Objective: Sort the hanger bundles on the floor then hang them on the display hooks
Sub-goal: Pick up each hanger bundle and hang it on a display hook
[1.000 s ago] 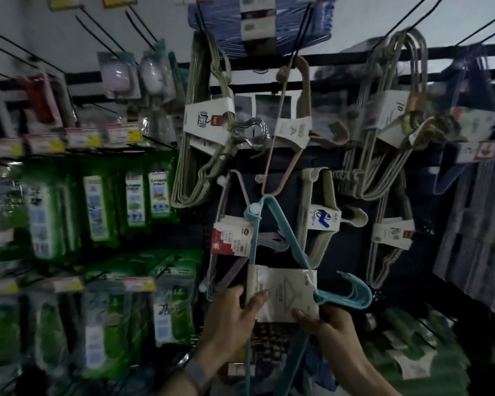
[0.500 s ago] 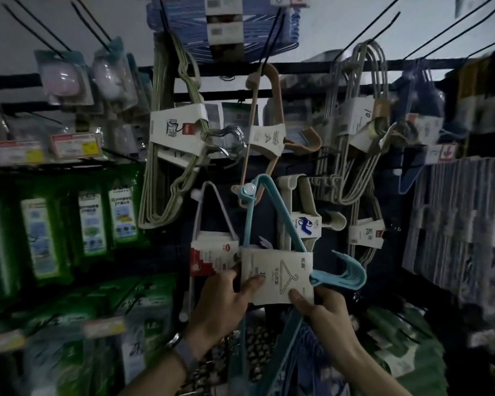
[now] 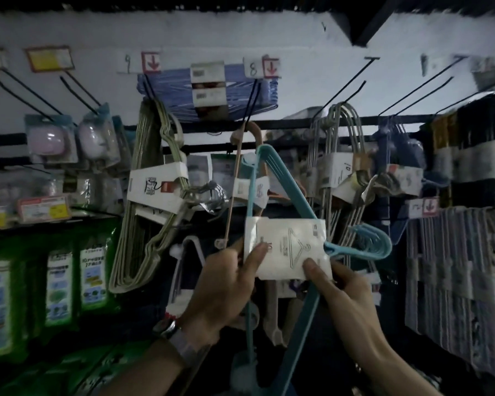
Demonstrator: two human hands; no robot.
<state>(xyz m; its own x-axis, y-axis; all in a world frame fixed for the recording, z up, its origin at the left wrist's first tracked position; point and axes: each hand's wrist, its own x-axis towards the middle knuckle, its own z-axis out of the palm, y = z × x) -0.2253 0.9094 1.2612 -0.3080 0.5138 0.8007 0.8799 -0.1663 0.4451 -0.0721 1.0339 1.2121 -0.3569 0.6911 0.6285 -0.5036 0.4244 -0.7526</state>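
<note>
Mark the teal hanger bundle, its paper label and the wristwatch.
teal hanger bundle [image 3: 289,184], head view, on its upper sloping arm
paper label [image 3: 293,247], head view, on the printed hanger drawing
wristwatch [image 3: 170,328], head view, on the dark case at the wrist

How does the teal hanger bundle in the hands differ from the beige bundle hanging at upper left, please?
Colour and build: the teal hanger bundle has broad blue-green arms, while the beige bundle is pale and thin-framed.
Support: the left hand and right hand hold the teal hanger bundle by its sleeve, while the beige bundle hangs from a display hook.
Both are bound by a white paper sleeve.
</note>
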